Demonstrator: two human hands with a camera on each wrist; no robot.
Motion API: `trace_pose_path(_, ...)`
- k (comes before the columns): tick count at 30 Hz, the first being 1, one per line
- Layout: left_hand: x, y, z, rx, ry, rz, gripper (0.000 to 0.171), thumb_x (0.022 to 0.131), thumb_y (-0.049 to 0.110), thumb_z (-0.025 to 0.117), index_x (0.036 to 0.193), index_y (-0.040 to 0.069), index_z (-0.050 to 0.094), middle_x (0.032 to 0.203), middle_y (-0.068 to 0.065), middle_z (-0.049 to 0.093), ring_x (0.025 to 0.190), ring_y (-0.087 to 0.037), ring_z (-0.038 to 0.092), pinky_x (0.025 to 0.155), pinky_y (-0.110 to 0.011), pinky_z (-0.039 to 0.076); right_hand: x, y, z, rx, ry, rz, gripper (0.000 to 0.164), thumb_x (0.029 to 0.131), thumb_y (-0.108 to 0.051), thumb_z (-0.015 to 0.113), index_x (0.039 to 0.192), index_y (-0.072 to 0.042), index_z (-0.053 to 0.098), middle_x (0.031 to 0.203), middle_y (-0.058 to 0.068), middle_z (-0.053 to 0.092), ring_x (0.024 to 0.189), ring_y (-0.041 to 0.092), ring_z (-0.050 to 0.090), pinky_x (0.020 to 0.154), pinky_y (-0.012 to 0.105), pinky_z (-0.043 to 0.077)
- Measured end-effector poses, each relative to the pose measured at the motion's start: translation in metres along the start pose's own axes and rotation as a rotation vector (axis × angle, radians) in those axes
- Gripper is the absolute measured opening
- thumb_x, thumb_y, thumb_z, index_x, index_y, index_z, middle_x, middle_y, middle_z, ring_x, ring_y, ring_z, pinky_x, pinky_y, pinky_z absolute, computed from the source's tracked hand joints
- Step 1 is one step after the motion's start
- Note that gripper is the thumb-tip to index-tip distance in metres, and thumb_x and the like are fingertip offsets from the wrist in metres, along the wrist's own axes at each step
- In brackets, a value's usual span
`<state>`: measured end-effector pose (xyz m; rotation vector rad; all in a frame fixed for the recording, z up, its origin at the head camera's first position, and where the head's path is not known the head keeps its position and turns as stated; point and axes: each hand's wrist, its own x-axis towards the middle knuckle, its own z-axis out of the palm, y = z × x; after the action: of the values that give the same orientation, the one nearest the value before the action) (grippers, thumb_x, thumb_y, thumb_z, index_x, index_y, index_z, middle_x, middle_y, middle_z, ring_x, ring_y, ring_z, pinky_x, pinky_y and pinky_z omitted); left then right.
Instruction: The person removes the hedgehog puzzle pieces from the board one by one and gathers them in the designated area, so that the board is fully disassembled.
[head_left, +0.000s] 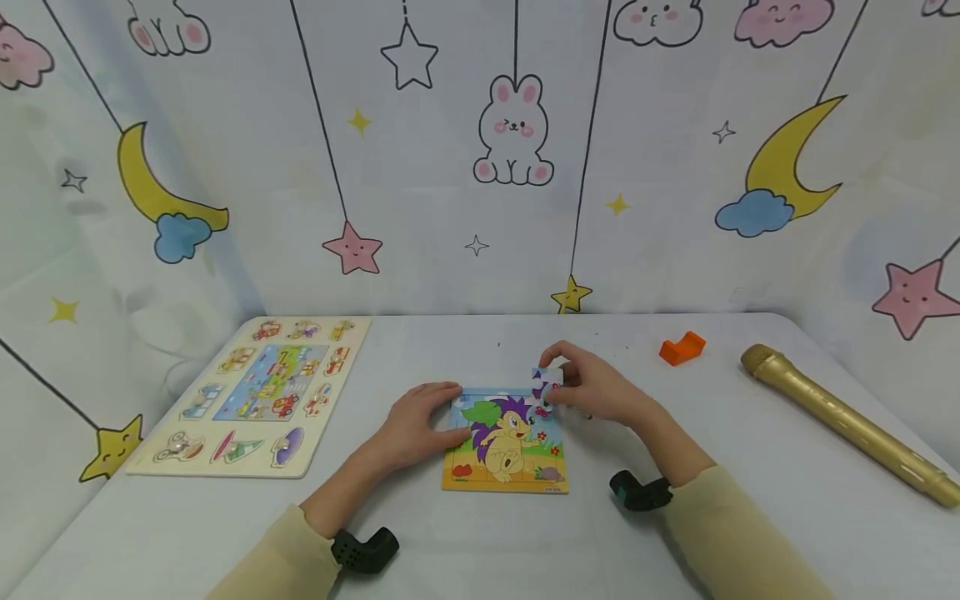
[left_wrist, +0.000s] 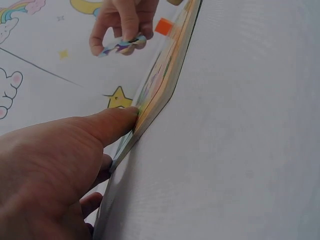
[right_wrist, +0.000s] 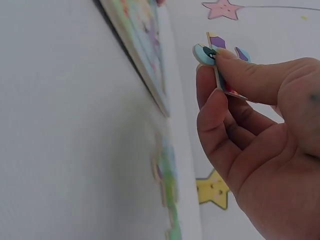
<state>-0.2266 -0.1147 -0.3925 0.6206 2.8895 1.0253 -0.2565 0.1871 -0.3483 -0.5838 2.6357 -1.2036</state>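
A hedgehog jigsaw puzzle board (head_left: 502,450) lies flat on the white table in the head view. My left hand (head_left: 412,427) rests at its left side, thumb (left_wrist: 120,121) on the board's edge and fingers reaching toward the upper left corner. Over the board's upper right corner, my right hand (head_left: 600,387) pinches a puzzle piece (head_left: 546,385) between thumb and fingers. The right wrist view shows this puzzle piece (right_wrist: 210,52) raised, with purple, light blue and a dark round spot on it. Below that hand, blurred puzzle pieces (right_wrist: 167,175) lie on the table.
To the left lies a larger picture board (head_left: 315,442) with vehicles and toys on it. An orange curved block (head_left: 682,348) sits at the back right, and a gold microphone (head_left: 847,425) lies along the right side. A patterned cloth (head_left: 450,167) hangs behind the table.
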Motion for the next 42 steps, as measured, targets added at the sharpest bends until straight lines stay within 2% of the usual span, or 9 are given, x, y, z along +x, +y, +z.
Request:
trace_pose_path(6, 0.0, -0.002, 0.0, -0.021, 0.006, 0.007, 0.067, 0.087, 0.035, 0.078, 0.143, 0.005, 0.057, 0.147, -0.009, 0.053, 0.142, -0.035, 0.037, 0.115, -0.057, 0.026, -0.015, 0.013, -0.031, 0.044, 0.05, 0.026, 0.038, 0.096, -0.019, 0.071, 0.128, -0.011, 0.051, 0.08, 0.013, 0.062, 0.077, 0.029, 0.059, 0.066, 0.035, 0.049)
trace_pose_path(11, 0.001, -0.003, 0.002, -0.017, 0.005, 0.011, 0.067, 0.088, 0.037, 0.077, 0.143, 0.006, 0.057, 0.148, -0.008, 0.052, 0.142, -0.034, 0.037, 0.116, -0.057, 0.026, -0.035, 0.036, -0.058, 0.035, 0.088, 0.076, 0.041, 0.096, -0.023, 0.071, 0.13, -0.01, 0.051, 0.078, 0.01, 0.058, 0.077, 0.029, 0.058, 0.067, 0.036, 0.048)
trace_pose_path(16, 0.001, -0.003, 0.002, -0.01, 0.005, 0.011, 0.067, 0.088, 0.037, 0.077, 0.144, 0.006, 0.056, 0.148, -0.008, 0.052, 0.142, -0.035, 0.037, 0.115, -0.057, 0.026, -0.051, 0.057, -0.073, 0.027, 0.099, 0.12, 0.042, 0.097, -0.025, 0.07, 0.13, -0.007, 0.05, 0.072, 0.008, 0.053, 0.078, 0.029, 0.059, 0.072, 0.038, 0.05)
trace_pose_path(21, 0.001, -0.003, 0.002, -0.006, 0.004, 0.013, 0.066, 0.088, 0.036, 0.077, 0.143, 0.005, 0.056, 0.148, -0.009, 0.052, 0.142, -0.034, 0.037, 0.115, -0.057, 0.026, -0.06, 0.073, -0.081, 0.046, 0.101, 0.139, 0.042, 0.097, -0.023, 0.07, 0.129, -0.003, 0.051, 0.07, 0.004, 0.044, 0.077, 0.027, 0.059, 0.072, 0.033, 0.054)
trace_pose_path(25, 0.001, -0.002, 0.001, -0.009, 0.0, 0.021, 0.066, 0.088, 0.036, 0.076, 0.143, 0.004, 0.056, 0.148, -0.009, 0.052, 0.142, -0.035, 0.037, 0.116, -0.057, 0.026, -0.064, 0.083, -0.084, 0.056, 0.1, 0.154, 0.041, 0.096, -0.022, 0.071, 0.128, -0.002, 0.053, 0.071, 0.003, 0.042, 0.074, 0.025, 0.058, 0.068, 0.029, 0.052)
trace_pose_path(33, 0.002, -0.003, 0.001, 0.0, -0.001, 0.019, 0.066, 0.089, 0.036, 0.076, 0.144, 0.005, 0.056, 0.148, -0.009, 0.052, 0.142, -0.035, 0.036, 0.116, -0.056, 0.026, -0.069, 0.093, -0.088, 0.0, 0.102, 0.164, 0.039, 0.096, -0.023, 0.071, 0.125, -0.002, 0.056, 0.072, 0.003, 0.043, 0.07, 0.02, 0.049, 0.062, 0.028, 0.042)
trace_pose_path(42, 0.002, -0.003, 0.002, -0.006, -0.003, 0.005, 0.067, 0.088, 0.037, 0.076, 0.144, 0.006, 0.056, 0.148, -0.008, 0.052, 0.143, -0.035, 0.036, 0.116, -0.057, 0.025, -0.07, 0.094, -0.086, -0.098, 0.095, 0.157, 0.035, 0.096, -0.023, 0.071, 0.123, -0.004, 0.06, 0.084, 0.005, 0.046, 0.081, 0.023, 0.047, 0.063, 0.03, 0.041)
